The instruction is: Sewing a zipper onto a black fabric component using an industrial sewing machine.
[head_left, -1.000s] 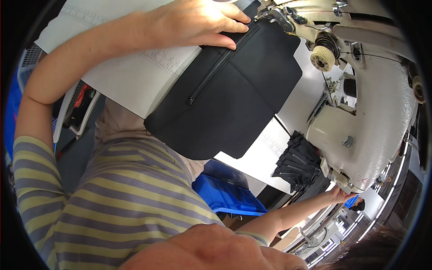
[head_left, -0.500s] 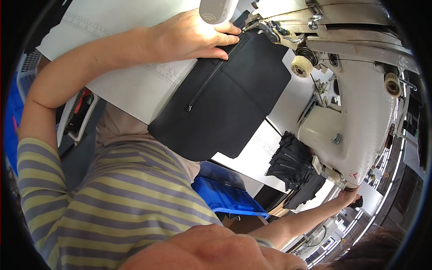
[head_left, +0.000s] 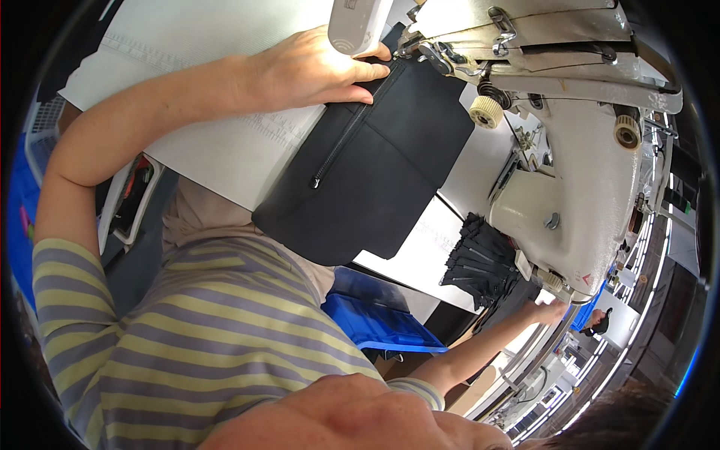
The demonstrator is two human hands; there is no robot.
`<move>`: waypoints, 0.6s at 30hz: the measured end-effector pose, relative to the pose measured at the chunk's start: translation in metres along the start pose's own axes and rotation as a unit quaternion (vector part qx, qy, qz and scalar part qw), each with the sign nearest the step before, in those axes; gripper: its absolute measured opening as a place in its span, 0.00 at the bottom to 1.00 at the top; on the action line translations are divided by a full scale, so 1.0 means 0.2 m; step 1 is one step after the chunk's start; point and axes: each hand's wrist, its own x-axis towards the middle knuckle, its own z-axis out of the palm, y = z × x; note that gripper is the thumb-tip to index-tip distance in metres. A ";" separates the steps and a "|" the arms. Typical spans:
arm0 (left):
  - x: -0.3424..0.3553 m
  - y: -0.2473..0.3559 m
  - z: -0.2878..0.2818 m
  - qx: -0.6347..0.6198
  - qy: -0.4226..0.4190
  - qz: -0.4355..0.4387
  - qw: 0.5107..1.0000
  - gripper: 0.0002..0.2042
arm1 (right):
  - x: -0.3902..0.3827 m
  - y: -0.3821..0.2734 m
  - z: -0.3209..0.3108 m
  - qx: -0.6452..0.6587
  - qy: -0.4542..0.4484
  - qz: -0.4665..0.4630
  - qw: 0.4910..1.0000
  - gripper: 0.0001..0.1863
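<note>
My left hand lies on a black fabric panel at the top centre, fingers apart, fingertips beside the needle area of a white sewing machine. A zipper runs diagonally along the panel. A white lamp housing overhangs this hand, hiding part of it. My right hand is at the machine's far end at lower right, partly behind it; its fingers are too small and hidden to read.
The white tabletop has printed scales. A fanned bundle of black zippered pieces sits beside the machine. A blue bin is below; white baskets are at left. A person appears small at far right.
The lamp has come into view at the top, and the machine sits further left in the picture. My right hand has shifted down and left. My left hand stays on the panel.
</note>
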 end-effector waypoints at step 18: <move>-0.03 -0.02 0.04 0.003 0.045 0.012 0.999 0.20 | -1.96 -0.87 0.86 0.079 -0.530 -0.532 0.656 0.19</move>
